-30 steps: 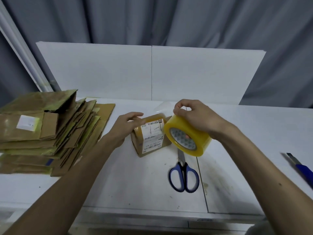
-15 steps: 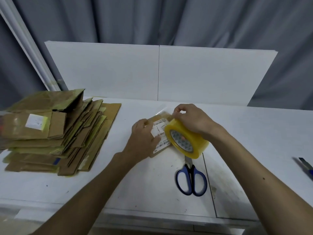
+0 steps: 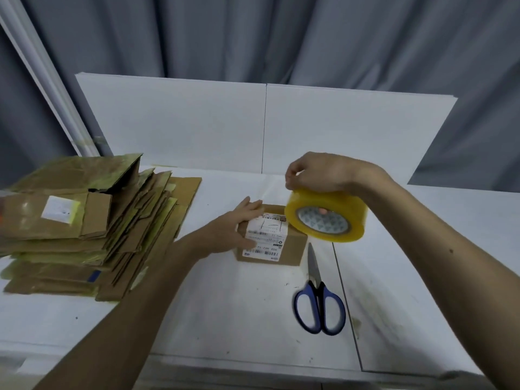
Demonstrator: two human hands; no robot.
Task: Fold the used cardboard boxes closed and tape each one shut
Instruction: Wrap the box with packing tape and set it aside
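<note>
Lifted since 0.5 s ago, your right hand (image 3: 318,173) grips the tape roll (image 3: 326,218) above the small box (image 3: 294,249) on the table (image 3: 225,319), left hand (image 3: 233,229) flat on its label (image 3: 266,237); keep pressing, pull tape straight across the top.

Head-worn camera (wide-angle) looks forward and down, close over the white table (image 3: 225,319).

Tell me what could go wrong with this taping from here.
1. Only the flat left hand pins the small box. Pulling tape off the roll in the right hand may drag or tip the box.
2. The scissors lie beside the box, blades pointing under the roll. Lowering the roll could catch them.
</note>
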